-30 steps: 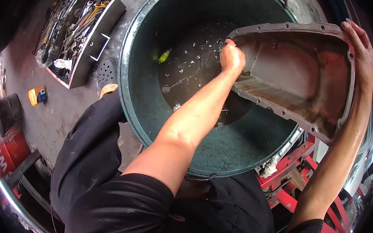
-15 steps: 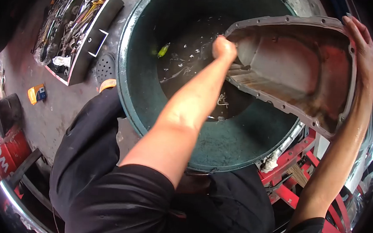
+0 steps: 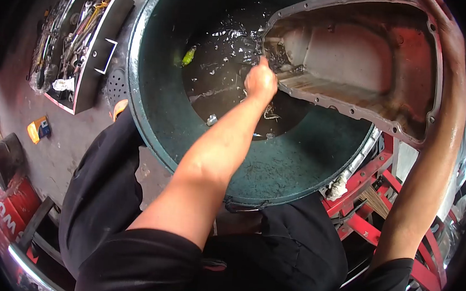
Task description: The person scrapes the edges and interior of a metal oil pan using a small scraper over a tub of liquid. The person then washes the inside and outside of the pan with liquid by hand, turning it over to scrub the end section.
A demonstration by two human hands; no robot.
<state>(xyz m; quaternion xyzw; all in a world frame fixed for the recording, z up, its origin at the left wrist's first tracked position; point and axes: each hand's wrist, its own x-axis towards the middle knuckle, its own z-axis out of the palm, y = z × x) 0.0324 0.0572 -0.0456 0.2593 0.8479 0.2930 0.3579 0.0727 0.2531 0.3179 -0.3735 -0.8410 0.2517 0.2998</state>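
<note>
A metal oil pan (image 3: 353,54) with a bolt-holed flange is tilted over the right side of a large green drum (image 3: 297,161), its hollow facing me. My right hand (image 3: 445,30) grips the pan's far right edge, fingertips partly cut off by the frame. Over the drum, my left hand (image 3: 261,83) is closed beside the pan's narrow left end; what its fingers hold, if anything, is hidden. Dark, rippling liquid (image 3: 215,90) lies in the drum's bottom, with a yellow-green piece (image 3: 189,56) and bits of debris in it.
On the floor at left stands an open tool drawer (image 3: 102,50) full of wrenches. Near it are a grey clog (image 3: 117,86) and a small orange-and-blue packet (image 3: 39,130). A red metal frame (image 3: 365,228) stands right of the drum, and a red container (image 3: 12,211) at lower left.
My left hand has shifted down and slightly left along the pan's narrow end. The pan and right hand appear higher in view. The liquid ripples and glints more.
</note>
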